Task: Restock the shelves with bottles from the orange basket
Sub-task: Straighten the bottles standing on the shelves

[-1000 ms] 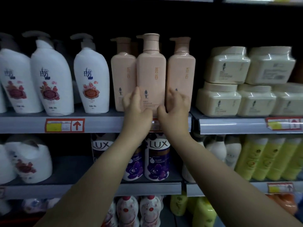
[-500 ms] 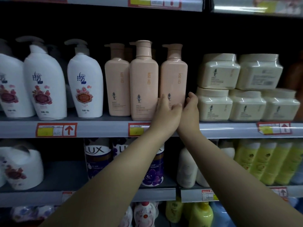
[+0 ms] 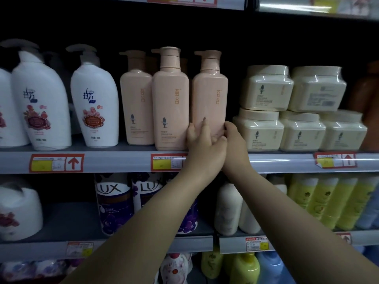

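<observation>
Head view. Three peach pump bottles stand upright in a row at the front edge of the upper shelf [image 3: 123, 161], about midway along it. The right-hand peach bottle [image 3: 210, 93] is held low on its body by both hands, which touch each other at the thumbs. The left hand [image 3: 202, 146] lies with straight fingers flat against the bottle's front face. The right hand [image 3: 233, 140] curls its fingers round the bottle's right side edge. The middle peach bottle [image 3: 171, 99] stands just beside the held one, nearest the front edge, and the left peach bottle [image 3: 136, 103] is set slightly further back. White pump bottles [image 3: 95, 105] occupy the shelf's left end and stacked cream jars [image 3: 264, 89] its right. A red-and-yellow price tag [image 3: 164, 162] sits on the front edge below the middle bottle. On the lower shelf [image 3: 61, 222] stand purple LUX bottles [image 3: 113, 203] and yellow bottles [image 3: 328, 201].
</observation>
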